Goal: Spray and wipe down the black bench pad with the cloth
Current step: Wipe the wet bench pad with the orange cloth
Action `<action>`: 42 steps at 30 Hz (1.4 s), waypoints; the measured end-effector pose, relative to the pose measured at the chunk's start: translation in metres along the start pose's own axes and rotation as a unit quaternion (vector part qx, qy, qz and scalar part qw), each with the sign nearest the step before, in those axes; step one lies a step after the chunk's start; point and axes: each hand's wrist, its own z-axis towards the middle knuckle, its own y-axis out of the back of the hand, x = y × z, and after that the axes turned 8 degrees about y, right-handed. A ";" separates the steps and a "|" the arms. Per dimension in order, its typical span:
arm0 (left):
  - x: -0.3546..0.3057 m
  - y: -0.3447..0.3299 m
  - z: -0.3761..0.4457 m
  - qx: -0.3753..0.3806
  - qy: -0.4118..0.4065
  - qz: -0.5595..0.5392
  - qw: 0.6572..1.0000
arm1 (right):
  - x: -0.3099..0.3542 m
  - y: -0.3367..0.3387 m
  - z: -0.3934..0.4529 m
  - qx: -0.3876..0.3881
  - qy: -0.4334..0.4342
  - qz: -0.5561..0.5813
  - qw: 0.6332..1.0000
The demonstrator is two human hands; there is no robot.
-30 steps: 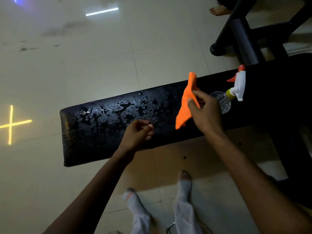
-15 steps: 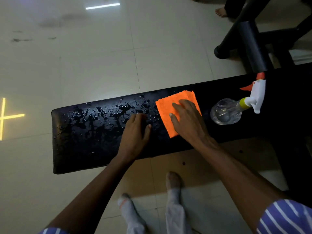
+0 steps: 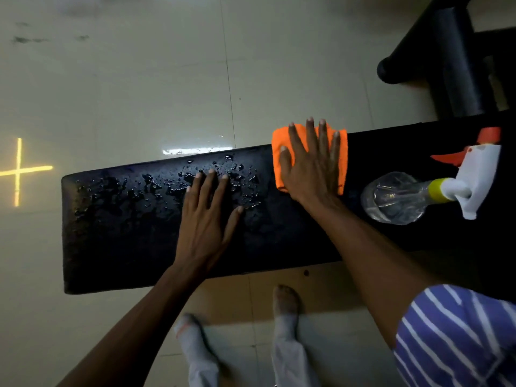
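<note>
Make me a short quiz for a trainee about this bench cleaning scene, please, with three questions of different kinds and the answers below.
1. True or false: the right hand presses the orange cloth flat on the bench pad.
2. Choose one. Where is the spray bottle?
A. In the left hand
B. Lying on its side on the pad, to the right of the cloth
C. Standing on the floor
3. Short answer: what covers the pad around the fingertips of the left hand?

Key
1. True; the fingers are straight and spread on the cloth.
2. B
3. Water drops, not yet wiped.
</note>
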 end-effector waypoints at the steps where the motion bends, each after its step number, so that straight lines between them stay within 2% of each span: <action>1: 0.002 0.000 0.001 0.001 -0.004 0.004 1.000 | 0.011 -0.003 -0.004 -0.006 -0.009 0.001 1.000; 2: 0.003 0.001 0.001 0.005 -0.009 0.006 1.000 | 0.020 -0.006 -0.014 -0.011 0.006 0.003 1.000; 4: 0.006 0.004 0.002 0.008 -0.018 0.008 1.000 | 0.021 -0.010 -0.038 -0.011 0.090 -0.011 0.996; 6: 0.011 0.007 0.004 0.008 -0.023 0.006 1.000 | 0.005 -0.007 -0.040 0.017 0.163 -0.021 0.986; 7: 0.014 0.009 0.003 0.008 -0.024 0.005 1.000 | -0.004 -0.005 -0.032 0.026 0.168 -0.022 0.985; 9: 0.022 0.015 0.003 0.006 -0.026 0.007 1.000 | -0.009 -0.002 -0.010 0.019 0.098 -0.012 0.995; 12: 0.037 0.022 0.004 0.003 -0.024 0.000 1.000 | 0.033 -0.008 -0.003 -0.015 -0.036 -0.006 0.999; 13: 0.043 0.024 0.004 0.005 -0.025 -0.001 1.000 | 0.050 -0.013 -0.011 -0.020 -0.040 -0.006 0.999; 15: 0.052 0.029 0.004 0.012 -0.030 0.003 0.999 | 0.069 -0.020 -0.037 -0.016 0.024 -0.008 1.000; 17: 0.062 0.033 0.004 0.016 -0.031 0.009 0.999 | 0.063 -0.020 -0.052 0.012 0.110 -0.012 0.994; 19: 0.073 0.037 0.002 0.020 -0.027 0.015 0.999 | 0.050 -0.014 -0.044 0.029 0.133 -0.015 0.991; 21: 0.083 0.037 0.001 0.019 -0.022 0.019 0.999 | 0.049 -0.013 -0.022 0.012 0.064 -0.014 0.998; 23: 0.090 0.038 0.000 0.022 -0.023 0.025 0.999 | 0.074 -0.017 -0.009 -0.009 -0.032 -0.008 0.999; 24: 0.093 0.037 0.000 0.023 -0.026 0.029 0.999 | 0.092 -0.019 -0.010 -0.018 -0.052 -0.011 0.998; 25: 0.094 0.037 0.000 0.024 -0.031 0.031 0.999 | 0.107 -0.024 -0.017 -0.022 -0.041 -0.010 0.999; 27: 0.096 0.039 -0.001 0.028 -0.035 0.025 0.999 | 0.118 -0.031 -0.042 -0.010 0.059 -0.010 0.998; 30: 0.099 0.043 -0.002 0.028 -0.026 0.011 0.999 | 0.091 -0.023 -0.048 0.033 0.179 -0.026 0.983; 31: 0.101 0.044 -0.003 0.025 -0.026 0.009 0.999 | 0.083 -0.021 -0.037 0.036 0.174 -0.026 0.984; 33: 0.109 0.045 -0.004 0.020 -0.024 0.009 0.999 | 0.081 -0.021 -0.008 0.024 0.090 -0.021 0.995; 35: 0.119 0.046 -0.005 0.015 -0.020 0.013 1.000 | 0.106 -0.026 0.009 0.006 -0.012 -0.012 1.000; 36: 0.123 0.047 -0.005 0.013 -0.017 0.014 1.000 | 0.123 -0.029 0.010 -0.004 -0.031 -0.010 0.999; 37: 0.127 0.048 -0.006 0.013 -0.015 0.017 1.000 | 0.138 -0.032 0.004 -0.010 -0.022 -0.004 1.000; 39: 0.133 0.051 -0.009 0.012 -0.011 0.018 1.000 | 0.149 -0.037 -0.022 -0.001 0.070 0.000 0.998; 42: 0.140 0.056 -0.010 0.011 0.000 0.013 1.000 | 0.124 -0.029 -0.035 0.047 0.197 -0.029 0.979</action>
